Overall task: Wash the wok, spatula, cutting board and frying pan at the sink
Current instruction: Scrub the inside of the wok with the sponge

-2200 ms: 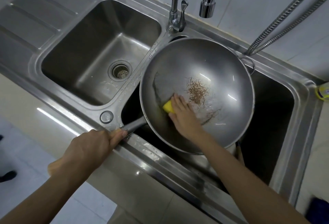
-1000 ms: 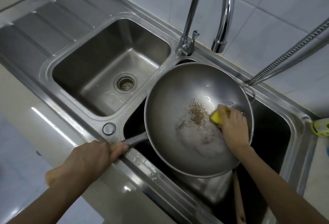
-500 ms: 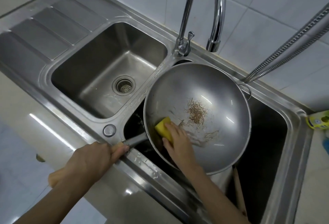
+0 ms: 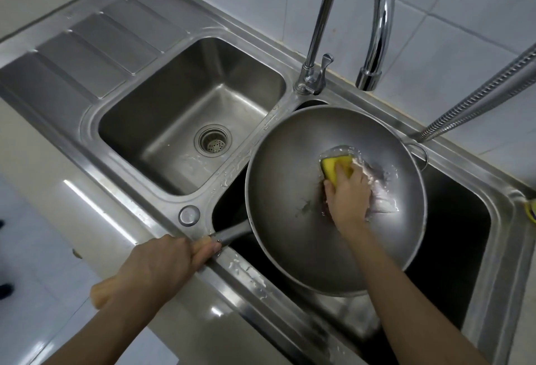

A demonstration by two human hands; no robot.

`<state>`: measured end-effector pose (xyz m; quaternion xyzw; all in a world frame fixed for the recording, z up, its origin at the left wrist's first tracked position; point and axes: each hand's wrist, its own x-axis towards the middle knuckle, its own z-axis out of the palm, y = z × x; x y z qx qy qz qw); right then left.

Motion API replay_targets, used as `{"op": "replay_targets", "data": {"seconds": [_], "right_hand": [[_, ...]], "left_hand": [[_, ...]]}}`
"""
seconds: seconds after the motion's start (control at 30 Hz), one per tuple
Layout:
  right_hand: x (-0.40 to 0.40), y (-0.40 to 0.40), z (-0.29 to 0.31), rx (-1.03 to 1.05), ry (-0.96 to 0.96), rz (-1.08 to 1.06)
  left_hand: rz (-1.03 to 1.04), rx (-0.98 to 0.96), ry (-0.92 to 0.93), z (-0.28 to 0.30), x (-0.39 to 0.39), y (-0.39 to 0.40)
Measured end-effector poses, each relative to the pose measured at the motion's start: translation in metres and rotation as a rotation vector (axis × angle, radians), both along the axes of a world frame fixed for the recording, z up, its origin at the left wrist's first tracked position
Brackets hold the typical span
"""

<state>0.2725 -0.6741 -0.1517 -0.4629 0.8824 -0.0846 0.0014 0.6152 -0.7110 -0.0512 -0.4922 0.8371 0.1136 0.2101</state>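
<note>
Gripping the wok's handle, the left hand held the wok over the sink's right bowl. Inside the wok, the right hand pressed a yellow sponge, fingers curled on it.

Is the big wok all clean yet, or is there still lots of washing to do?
Not yet. Nothing looks finished. The left hand grips the handle, holding the wok over the right basin, while the right hand presses a yellow sponge into suds inside it. The tap is not running, so rinsing is still to come. The spatula, cutting board and frying pan cannot be made out here, so they seem still to do.
</note>
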Motion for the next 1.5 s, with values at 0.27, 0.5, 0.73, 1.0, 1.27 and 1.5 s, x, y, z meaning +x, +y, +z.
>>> {"op": "replay_targets", "data": {"seconds": [0.27,0.5,0.73,1.0,1.27,1.5], "right_hand": [[0.107,-0.009,0.007,-0.323,-0.654,0.116],[0.109,-0.048,0.013,-0.537,-0.67,0.153],[-0.019,-0.068,0.012,-0.269,-0.046,-0.012],[-0.025,0.049,-0.004,0.022,0.11,-0.079],[0.099,0.042,0.0,-0.095,-0.334,0.248],[0.072,0.033,-0.005,-0.004,-0.071,0.191]], "left_hand": [[-0.028,-0.023,0.014,-0.011,0.007,-0.002],[-0.066,-0.008,0.039,-0.006,0.004,0.002],[-0.011,-0.079,0.035,-0.021,0.011,0.001],[-0.003,-0.06,0.022,-0.013,0.005,0.0],[-0.017,-0.097,0.036,-0.016,0.009,0.0],[-0.029,-0.066,0.027,-0.012,0.008,0.0]]}}
